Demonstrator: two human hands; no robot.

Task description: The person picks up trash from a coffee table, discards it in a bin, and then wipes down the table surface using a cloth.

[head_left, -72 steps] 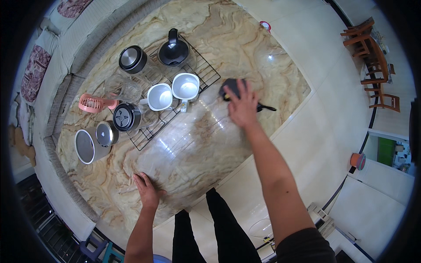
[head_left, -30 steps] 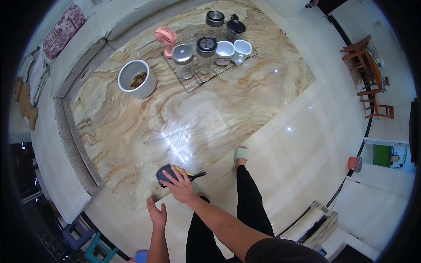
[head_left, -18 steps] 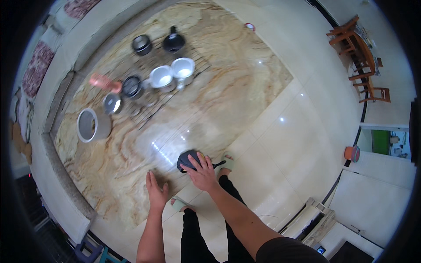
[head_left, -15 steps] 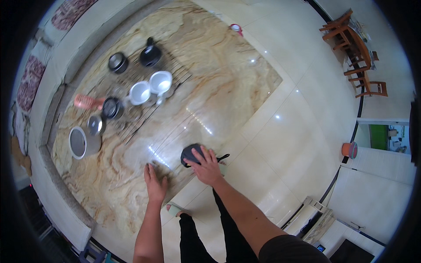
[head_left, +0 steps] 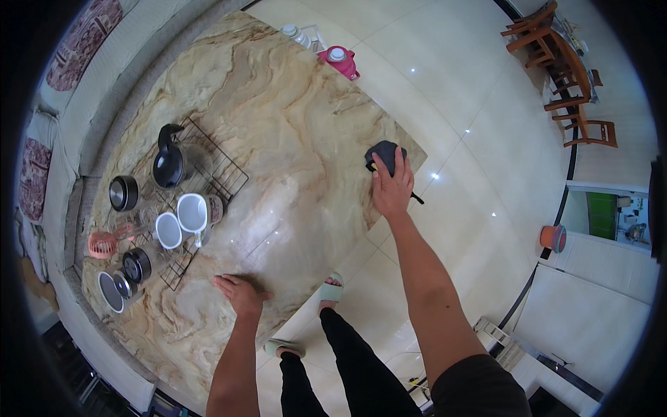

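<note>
My right hand (head_left: 393, 189) presses on a dark grey, rounded, cloth-like pad (head_left: 381, 149) near the right corner of the marbled table (head_left: 299, 132). A black loop trails from the pad beside my wrist, and a bit of yellow shows near my thumb. Most of its underside is hidden. My left hand (head_left: 241, 297) rests on the tabletop by the near edge, fingers stretched out and thumb apart, holding nothing. To its upper left stands a black wire rack (head_left: 229, 167) with cups and jars on it.
White mugs (head_left: 192, 213), a black-lidded glass pot (head_left: 169, 167), a black-lidded jar (head_left: 124, 193), a pink ridged object (head_left: 102, 244) and a white canister (head_left: 111, 292) crowd the left side. A pink kettle-like container (head_left: 340, 62) stands past the far edge. A grey sofa (head_left: 149, 59) borders the left.
My right hand has slid the dark pad far and rightward across the table. My left hand has stayed on the tabletop, its fingers now pointing more to the left. The view has shifted.
</note>
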